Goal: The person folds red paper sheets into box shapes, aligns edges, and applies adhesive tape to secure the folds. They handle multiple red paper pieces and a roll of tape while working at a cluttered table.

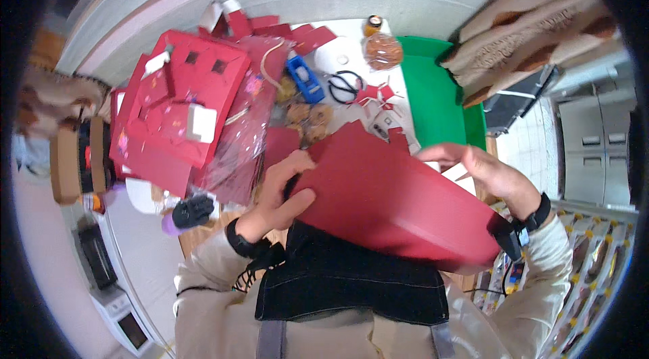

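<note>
A large red cardboard box point(392, 193), slightly blurred, is held tilted in front of my black apron point(351, 281). My left hand point(284, 190) grips its left end, thumb on the near face and fingers curled at the edge. My right hand point(483, 170) is at its far right edge, beside a white inner flap point(456, 172); its fingertips are partly hidden by the box. Just beyond the box, red paper scraps point(378, 94) and black-handled scissors point(345, 86) lie on the white table point(324, 55).
Stacked red cardboard pieces point(196, 95) and clear plastic wrap point(247, 136) cover the table's left side. A blue tape dispenser point(305, 80), brown tape rolls point(318, 119) and a wrapped orange-brown bundle point(382, 51) stand farther back. A green bin point(433, 88) is at right, a black glove point(193, 211) at left.
</note>
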Tool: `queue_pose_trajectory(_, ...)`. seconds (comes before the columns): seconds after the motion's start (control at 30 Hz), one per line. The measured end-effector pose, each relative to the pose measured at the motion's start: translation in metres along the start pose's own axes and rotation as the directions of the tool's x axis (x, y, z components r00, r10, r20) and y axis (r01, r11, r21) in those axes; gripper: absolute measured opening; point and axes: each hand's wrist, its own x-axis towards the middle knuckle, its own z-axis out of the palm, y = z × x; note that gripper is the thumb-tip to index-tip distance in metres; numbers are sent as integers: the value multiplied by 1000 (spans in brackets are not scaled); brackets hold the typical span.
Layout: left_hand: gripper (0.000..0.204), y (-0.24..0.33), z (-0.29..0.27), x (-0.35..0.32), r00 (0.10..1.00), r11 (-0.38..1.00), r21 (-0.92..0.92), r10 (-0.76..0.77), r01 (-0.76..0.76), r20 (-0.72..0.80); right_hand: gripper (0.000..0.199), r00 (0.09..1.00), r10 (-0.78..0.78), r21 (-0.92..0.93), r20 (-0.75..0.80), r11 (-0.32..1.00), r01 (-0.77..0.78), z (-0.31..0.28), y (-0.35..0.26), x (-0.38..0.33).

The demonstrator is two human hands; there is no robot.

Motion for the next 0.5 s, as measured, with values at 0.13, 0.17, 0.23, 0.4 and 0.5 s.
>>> queue_pose_trajectory(0.13, 54, -5, -14, -20, 935, 932, -269, -299, 242, -193, 96, 999, -23, 74, -32, 997, 25, -27, 6, -43)
queue_pose_trajectory(0.17, 60, -6, -24, -24, 907, 875, -385, -382, 294, -178, 97, 996, -18, 105, -92, 994, 27, -33, 11, -67)
queue_pose_trajectory(0.23, 62, 14, -41, -22, 870, 777, -447, -494, 444, 6, 100, 989, -7, 122, -149, 992, 25, -39, 29, -110)
queue_pose_trajectory(0.4, 56, 27, -85, 15, 593, 687, -116, -514, 717, 620, 71, 912, 299, -30, -281, 947, -320, -32, 82, -132)
queue_pose_trajectory(0.5, 54, 49, -43, 69, 634, 914, 97, -346, 394, 692, 98, 983, 105, 387, -150, 921, -40, -25, 76, -77)
